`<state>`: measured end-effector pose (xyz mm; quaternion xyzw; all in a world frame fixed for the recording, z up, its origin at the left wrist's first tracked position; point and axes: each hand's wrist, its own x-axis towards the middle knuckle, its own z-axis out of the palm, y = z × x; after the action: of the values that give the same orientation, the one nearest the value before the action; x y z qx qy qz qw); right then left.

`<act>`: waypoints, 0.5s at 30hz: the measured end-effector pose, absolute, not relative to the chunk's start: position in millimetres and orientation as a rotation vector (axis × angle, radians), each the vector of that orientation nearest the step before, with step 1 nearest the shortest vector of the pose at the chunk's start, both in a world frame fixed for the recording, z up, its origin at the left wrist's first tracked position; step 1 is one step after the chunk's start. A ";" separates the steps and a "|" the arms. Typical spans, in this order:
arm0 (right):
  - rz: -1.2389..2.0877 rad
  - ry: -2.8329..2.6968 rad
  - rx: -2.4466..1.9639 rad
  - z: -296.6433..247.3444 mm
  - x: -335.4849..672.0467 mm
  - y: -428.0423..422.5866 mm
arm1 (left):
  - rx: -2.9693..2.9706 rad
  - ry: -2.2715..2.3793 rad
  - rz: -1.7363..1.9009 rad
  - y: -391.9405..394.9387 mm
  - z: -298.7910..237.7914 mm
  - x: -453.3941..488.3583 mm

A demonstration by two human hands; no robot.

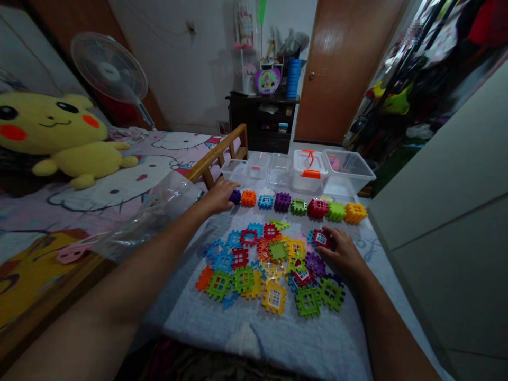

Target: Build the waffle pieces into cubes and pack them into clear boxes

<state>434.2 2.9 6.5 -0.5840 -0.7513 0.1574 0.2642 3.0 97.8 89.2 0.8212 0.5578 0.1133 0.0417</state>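
A heap of flat, toothed plastic tiles (273, 264) in many colours lies on a pale cloth (278, 333). Behind it runs a row of assembled cubes (298, 206), from orange at the left to yellow at the right. My left hand (219, 194) reaches to the left end of that row, its fingers closed round a dark purple cube (235, 197). My right hand (341, 253) rests on the right side of the heap, its fingertips pinching a red tile with a white window (320, 238).
Several clear plastic boxes (345, 170), one with a white lid and orange latch (308, 168), stand behind the row. A crumpled clear bag (159, 209) lies at the left by a wooden bed rail (216, 156). A yellow plush toy (59, 132) lies on the bed. A white cabinet (444, 211) stands right.
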 end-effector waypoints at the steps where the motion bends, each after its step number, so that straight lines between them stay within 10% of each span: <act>1: 0.427 -2.037 -1.568 7.4 433.8 2.7 | 2.522 1.667 0.364 84.3 88.7 4.1; 15: 0.397 -2.060 -1.532 9.2 427.6 1.9 | 2.253 1.576 0.544 -86.2 45.5 8.7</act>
<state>427.6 1.9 9.2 -0.5681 -0.7638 0.1471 0.2687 8.7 -86.2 45.5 0.7924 0.5542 0.1914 0.1683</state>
